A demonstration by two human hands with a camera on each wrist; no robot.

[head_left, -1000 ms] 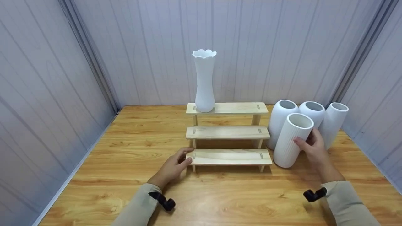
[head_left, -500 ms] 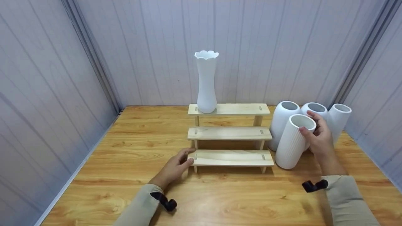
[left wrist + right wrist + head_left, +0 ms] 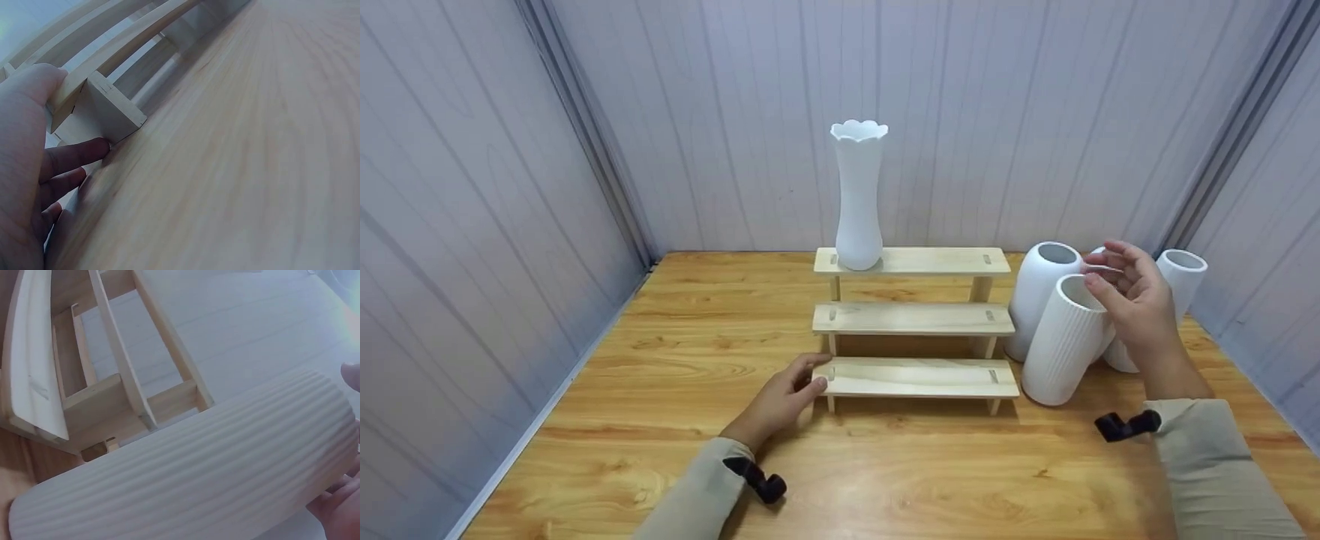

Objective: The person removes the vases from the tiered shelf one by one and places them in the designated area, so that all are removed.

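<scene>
My left hand grips the left end of the lowest step of a three-tier wooden display stand. In the left wrist view the thumb lies at the step's edge, with fingertips by the leg. My right hand is raised at the mouth of a ribbed white vase, its fingers loosely bent and its thumb near the rim. The ribbed vase stands on the table right of the stand; its side fills the right wrist view's lower part.
A tall scalloped-rim vase stands at the top step's left end. Behind the ribbed vase are a smooth rounded vase, another mostly hidden by my right hand, and a slim vase. Panelled walls enclose the wooden table.
My right hand has slid up from the ribbed vase's side to its mouth and loosened, fingers passing behind the rim. The left hand keeps its place on the stand. The view shifted slightly.
</scene>
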